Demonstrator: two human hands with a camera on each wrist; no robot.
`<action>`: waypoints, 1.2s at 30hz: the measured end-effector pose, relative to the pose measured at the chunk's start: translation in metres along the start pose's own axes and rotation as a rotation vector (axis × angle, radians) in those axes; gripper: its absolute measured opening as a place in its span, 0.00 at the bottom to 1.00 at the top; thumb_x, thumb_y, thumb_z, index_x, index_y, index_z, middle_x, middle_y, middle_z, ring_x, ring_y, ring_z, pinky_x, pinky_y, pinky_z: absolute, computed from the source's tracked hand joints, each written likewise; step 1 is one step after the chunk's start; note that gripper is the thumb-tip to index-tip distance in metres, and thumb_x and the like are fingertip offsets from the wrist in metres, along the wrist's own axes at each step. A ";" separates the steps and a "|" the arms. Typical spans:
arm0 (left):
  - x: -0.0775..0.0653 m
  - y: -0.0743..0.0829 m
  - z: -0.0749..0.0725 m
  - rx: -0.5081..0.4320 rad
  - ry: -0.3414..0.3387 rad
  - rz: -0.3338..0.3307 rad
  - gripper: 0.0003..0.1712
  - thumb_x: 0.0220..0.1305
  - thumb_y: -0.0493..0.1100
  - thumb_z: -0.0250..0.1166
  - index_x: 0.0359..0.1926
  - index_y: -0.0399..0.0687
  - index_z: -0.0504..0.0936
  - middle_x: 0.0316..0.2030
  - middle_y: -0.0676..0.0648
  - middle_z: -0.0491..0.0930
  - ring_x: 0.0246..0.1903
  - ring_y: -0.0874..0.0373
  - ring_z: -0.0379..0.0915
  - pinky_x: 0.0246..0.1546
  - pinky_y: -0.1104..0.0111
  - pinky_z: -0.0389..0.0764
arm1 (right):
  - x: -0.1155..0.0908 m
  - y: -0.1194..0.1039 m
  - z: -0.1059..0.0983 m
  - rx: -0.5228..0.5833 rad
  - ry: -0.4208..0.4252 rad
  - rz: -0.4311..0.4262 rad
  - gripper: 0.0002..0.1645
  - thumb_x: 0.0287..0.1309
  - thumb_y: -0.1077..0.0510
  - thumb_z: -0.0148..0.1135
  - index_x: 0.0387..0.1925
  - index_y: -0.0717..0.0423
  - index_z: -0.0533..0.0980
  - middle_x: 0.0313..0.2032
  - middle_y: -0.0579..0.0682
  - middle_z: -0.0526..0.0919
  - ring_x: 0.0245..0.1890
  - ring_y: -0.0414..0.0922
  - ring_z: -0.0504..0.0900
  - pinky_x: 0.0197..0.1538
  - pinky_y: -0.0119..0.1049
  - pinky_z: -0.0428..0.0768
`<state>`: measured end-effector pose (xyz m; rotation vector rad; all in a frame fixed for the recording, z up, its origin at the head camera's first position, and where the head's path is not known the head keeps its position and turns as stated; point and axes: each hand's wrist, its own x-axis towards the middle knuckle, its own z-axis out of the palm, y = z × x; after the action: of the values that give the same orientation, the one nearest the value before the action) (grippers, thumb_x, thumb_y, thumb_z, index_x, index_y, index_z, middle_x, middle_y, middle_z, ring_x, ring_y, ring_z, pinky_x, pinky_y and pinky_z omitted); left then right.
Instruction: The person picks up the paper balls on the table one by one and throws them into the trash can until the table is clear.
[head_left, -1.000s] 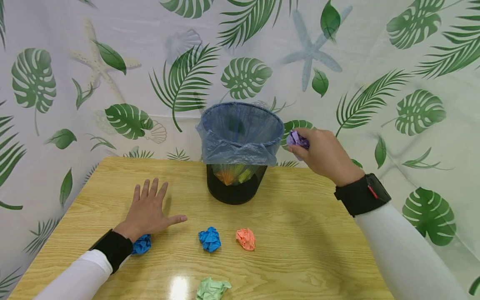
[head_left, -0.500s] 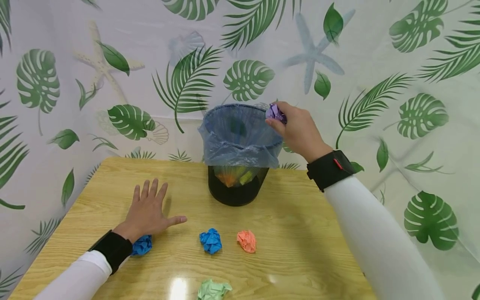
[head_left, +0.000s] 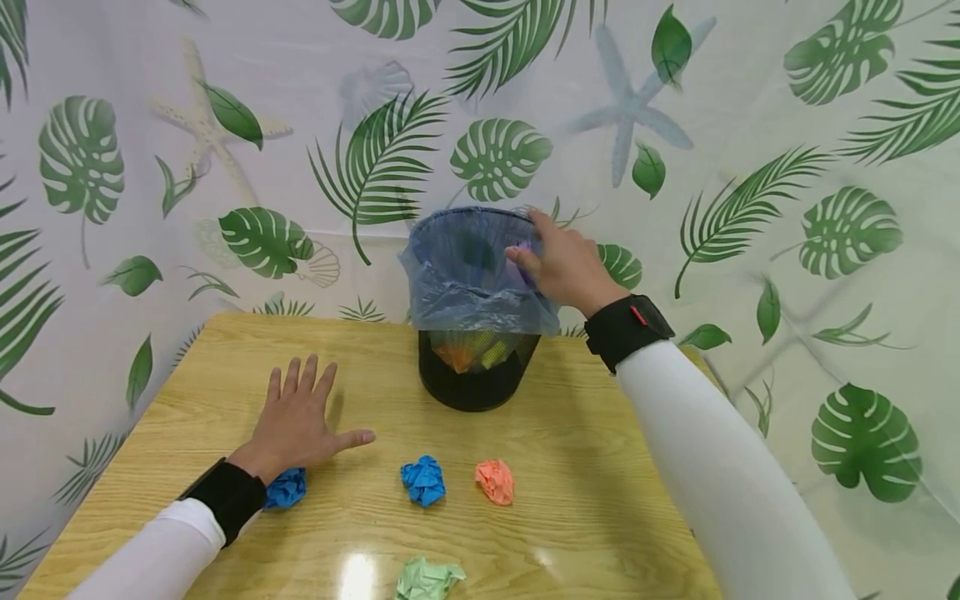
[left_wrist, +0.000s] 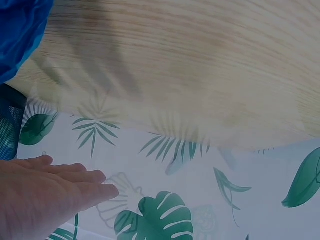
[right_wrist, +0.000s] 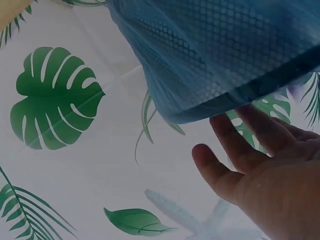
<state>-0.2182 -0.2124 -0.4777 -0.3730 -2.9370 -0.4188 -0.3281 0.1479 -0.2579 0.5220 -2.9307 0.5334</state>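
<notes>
My right hand is over the right side of the bin's mouth, thumb and forefinger spread apart. A blurred purple crumpled paper ball shows just below the thumb, inside the rim, partly hidden by the hand. In the right wrist view the fingers stretch out by the rim of the bin. That bin is black mesh with a blue plastic liner folded over its top. Flat, with fingers spread, my left hand is over the table near a blue paper ball, which the wrist partly covers.
On the wooden table lie another blue paper ball, an orange one and a light green one near the front. Orange and yellow paper shows through the bin's mesh. A leaf-print sheet hangs close behind.
My right hand has moved left from beside the bin to over its mouth, and its fingers have let go of the purple paper ball. The left hand stays put.
</notes>
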 end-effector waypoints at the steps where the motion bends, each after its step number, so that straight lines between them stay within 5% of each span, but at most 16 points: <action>1: 0.000 0.000 0.000 -0.001 0.004 0.002 0.70 0.52 0.82 0.64 0.77 0.32 0.60 0.75 0.24 0.51 0.74 0.23 0.43 0.72 0.32 0.40 | -0.001 0.002 -0.001 -0.001 -0.006 0.009 0.46 0.77 0.36 0.48 0.82 0.52 0.47 0.55 0.64 0.82 0.55 0.62 0.79 0.65 0.61 0.69; 5: 0.000 0.000 0.000 0.009 0.002 -0.005 0.70 0.52 0.82 0.64 0.77 0.32 0.60 0.75 0.24 0.52 0.75 0.24 0.42 0.72 0.32 0.40 | -0.011 0.012 -0.001 0.012 0.015 0.004 0.46 0.78 0.33 0.40 0.83 0.54 0.44 0.72 0.66 0.66 0.73 0.66 0.61 0.74 0.66 0.52; 9: 0.000 -0.001 -0.001 0.014 -0.008 -0.013 0.70 0.52 0.82 0.64 0.77 0.33 0.59 0.75 0.24 0.51 0.75 0.24 0.42 0.72 0.32 0.39 | -0.026 0.025 0.004 0.022 0.056 -0.019 0.45 0.79 0.34 0.37 0.82 0.56 0.46 0.78 0.64 0.54 0.78 0.65 0.51 0.76 0.64 0.44; 24: 0.000 0.001 0.001 0.003 -0.029 -0.015 0.70 0.53 0.82 0.63 0.78 0.33 0.58 0.76 0.24 0.50 0.75 0.24 0.40 0.72 0.32 0.37 | -0.095 0.086 0.050 -0.084 0.153 -0.063 0.44 0.80 0.35 0.40 0.81 0.58 0.49 0.77 0.68 0.53 0.76 0.69 0.51 0.75 0.68 0.43; 36: -0.002 0.004 0.000 0.009 -0.040 -0.023 0.70 0.53 0.83 0.62 0.78 0.33 0.58 0.76 0.24 0.49 0.75 0.23 0.40 0.73 0.32 0.37 | -0.134 0.124 0.092 -0.146 0.073 0.000 0.46 0.78 0.34 0.44 0.80 0.59 0.52 0.76 0.71 0.55 0.75 0.72 0.52 0.72 0.73 0.43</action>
<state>-0.2152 -0.2087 -0.4768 -0.3514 -2.9838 -0.4058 -0.2513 0.2652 -0.4069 0.4747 -2.8715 0.3276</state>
